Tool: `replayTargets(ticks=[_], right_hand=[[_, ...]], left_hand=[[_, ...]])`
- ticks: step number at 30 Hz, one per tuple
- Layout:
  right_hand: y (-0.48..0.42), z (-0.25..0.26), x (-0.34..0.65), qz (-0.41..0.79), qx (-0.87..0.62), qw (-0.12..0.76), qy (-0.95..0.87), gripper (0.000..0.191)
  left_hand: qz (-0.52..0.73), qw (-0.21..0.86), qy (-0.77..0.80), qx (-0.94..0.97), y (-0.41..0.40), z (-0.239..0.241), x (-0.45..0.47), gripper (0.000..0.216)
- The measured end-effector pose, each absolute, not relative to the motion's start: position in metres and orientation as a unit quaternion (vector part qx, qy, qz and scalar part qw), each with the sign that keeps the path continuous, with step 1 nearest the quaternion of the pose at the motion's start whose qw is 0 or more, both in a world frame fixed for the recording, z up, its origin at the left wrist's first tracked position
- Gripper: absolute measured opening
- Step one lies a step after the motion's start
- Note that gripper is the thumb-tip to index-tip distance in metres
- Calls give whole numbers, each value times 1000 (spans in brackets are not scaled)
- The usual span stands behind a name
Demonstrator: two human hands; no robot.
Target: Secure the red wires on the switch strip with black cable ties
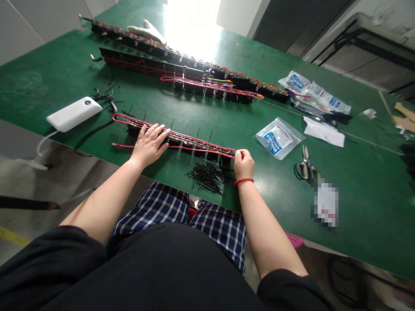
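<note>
A long black strip (202, 151) with red wires (191, 139) along its length lies across the near part of the green table. Thin black cable ties stick up from it in several places. My left hand (149, 144) rests flat on the strip's left part, fingers stretched out over the wires. At the right end, my right hand (244, 165) is closed, its fingers pinched around the red wire there; the very tip is hidden. A loose pile of black cable ties (207, 177) lies just in front of the strip.
Behind are more wired black strips (136, 65) and a white glove (146, 31). A white power bank (74, 114) with a cable sits left. To the right lie a clear bag with a blue label (279, 137), scissors (304, 166) and white paper (324, 131).
</note>
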State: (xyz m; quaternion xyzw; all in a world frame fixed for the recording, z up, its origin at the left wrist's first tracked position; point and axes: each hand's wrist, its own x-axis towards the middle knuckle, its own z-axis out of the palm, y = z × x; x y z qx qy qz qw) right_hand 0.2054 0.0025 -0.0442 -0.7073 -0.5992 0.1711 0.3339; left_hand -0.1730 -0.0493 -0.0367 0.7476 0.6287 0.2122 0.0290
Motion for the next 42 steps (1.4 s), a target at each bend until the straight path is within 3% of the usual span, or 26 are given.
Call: replayTargets(ticks=[30, 37, 42], right_hand=[[2, -47, 205, 154, -703, 334, -608, 30], [1, -45, 205, 165, -705, 331, -605, 33], [1, -44, 205, 170, -703, 336, -603, 34]], left_hand=[[216, 1, 648, 730, -49, -33, -172, 46], [211, 2, 641, 738, -52, -30, -171, 63], [208, -7, 646, 734, -52, -29, -170, 54]])
